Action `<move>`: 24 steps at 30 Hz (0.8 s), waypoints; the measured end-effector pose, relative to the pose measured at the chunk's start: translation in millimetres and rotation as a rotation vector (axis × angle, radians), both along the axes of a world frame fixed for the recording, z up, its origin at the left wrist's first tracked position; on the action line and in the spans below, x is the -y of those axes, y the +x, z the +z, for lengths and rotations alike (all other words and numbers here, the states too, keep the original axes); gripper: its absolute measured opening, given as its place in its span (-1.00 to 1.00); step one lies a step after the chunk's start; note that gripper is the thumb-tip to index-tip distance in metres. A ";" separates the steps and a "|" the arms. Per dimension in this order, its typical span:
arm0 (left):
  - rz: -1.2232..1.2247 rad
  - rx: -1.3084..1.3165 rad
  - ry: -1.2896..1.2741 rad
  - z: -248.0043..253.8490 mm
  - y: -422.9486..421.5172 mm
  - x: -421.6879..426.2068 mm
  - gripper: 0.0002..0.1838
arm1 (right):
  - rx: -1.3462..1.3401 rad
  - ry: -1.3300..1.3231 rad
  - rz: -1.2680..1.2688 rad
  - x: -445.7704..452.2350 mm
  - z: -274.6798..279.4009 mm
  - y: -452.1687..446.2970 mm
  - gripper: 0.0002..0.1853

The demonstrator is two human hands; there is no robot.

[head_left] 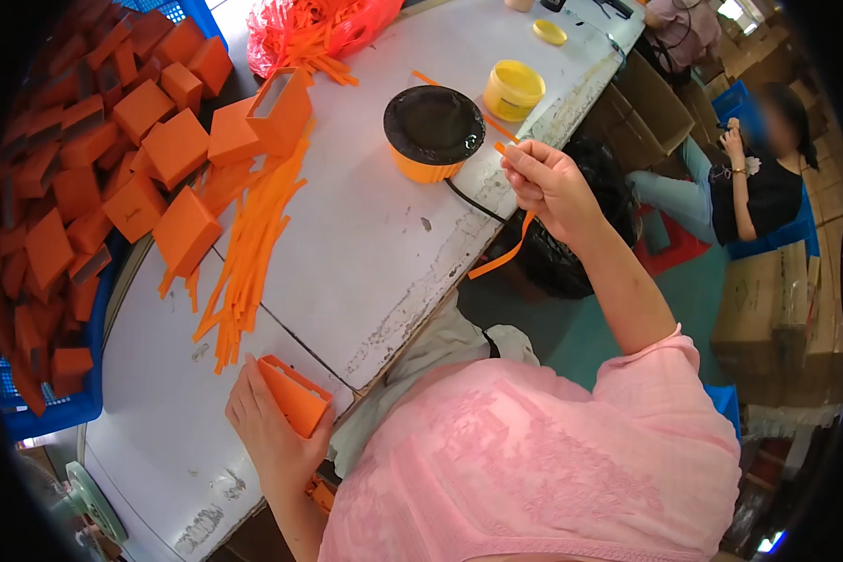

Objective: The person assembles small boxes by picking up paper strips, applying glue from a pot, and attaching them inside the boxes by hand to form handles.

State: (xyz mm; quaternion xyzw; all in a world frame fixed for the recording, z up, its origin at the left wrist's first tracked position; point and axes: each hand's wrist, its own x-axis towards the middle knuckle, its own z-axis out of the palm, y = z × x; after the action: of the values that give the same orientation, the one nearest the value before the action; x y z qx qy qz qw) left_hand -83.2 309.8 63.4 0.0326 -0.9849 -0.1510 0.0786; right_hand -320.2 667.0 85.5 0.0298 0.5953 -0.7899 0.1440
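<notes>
My left hand (278,426) is wrapped round a small orange box (295,397) at the near edge of the table. Over the table's right edge, my right hand (548,187) pinches an orange strip (508,258), whose lower end hangs down in a curve and whose other end sticks out past the fingertips. Just left of that hand stands a round orange pot (425,167) with a black, glossy-looking top. Between the two hands, a pile of loose orange strips (253,248) lies on the white table (347,253).
At the left, a blue crate (89,393) is heaped with orange boxes (51,248). A red plastic bag (370,28) of strips lies at the back. Near the pot are a yellow tub (514,91), a yellow lid (550,32) and a black cable (475,200). Another person (759,183) sits at the right.
</notes>
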 end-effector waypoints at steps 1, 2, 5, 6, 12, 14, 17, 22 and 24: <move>0.012 0.036 0.007 2.9 -0.7 -2.3 0.18 | 0.012 -0.002 0.016 -0.7 -1.4 -3.2 -0.79; 0.025 0.067 0.013 4.9 -2.2 -3.2 0.18 | 0.020 -0.004 0.034 -0.8 -2.3 -7.6 -0.78; 0.027 0.079 0.004 6.0 -2.9 -3.8 0.18 | 0.036 -0.002 0.026 -0.7 -7.2 -18.0 -0.78; 0.026 0.086 0.004 5.8 -2.0 -3.7 0.18 | 0.044 -0.001 0.025 0.1 -8.5 -19.7 -0.78; 0.018 0.075 -0.023 5.7 -4.1 -3.1 0.17 | 0.055 0.016 0.025 4.0 -11.1 -28.3 -0.77; 0.037 0.086 -0.001 6.4 -3.5 -3.7 0.17 | 0.047 0.019 0.020 5.4 -11.9 -29.4 -0.75; 0.034 0.083 -0.001 5.5 -3.1 -2.4 0.17 | 0.016 -0.006 0.015 8.4 -13.5 -31.5 -0.75; 0.034 0.083 -0.006 7.1 -3.4 -3.4 0.16 | 0.057 0.057 0.040 11.8 -16.5 -34.3 -0.72; 0.028 0.074 -0.009 6.4 -4.1 -3.1 0.16 | 0.074 0.036 0.041 12.1 -16.6 -35.5 -0.71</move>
State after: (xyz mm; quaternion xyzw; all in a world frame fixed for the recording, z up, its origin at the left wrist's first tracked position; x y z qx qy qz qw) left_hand -87.3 312.9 69.7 0.0516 -0.9872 -0.1444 0.0443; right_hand -355.7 654.9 69.0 0.0494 0.6042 -0.7742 0.1817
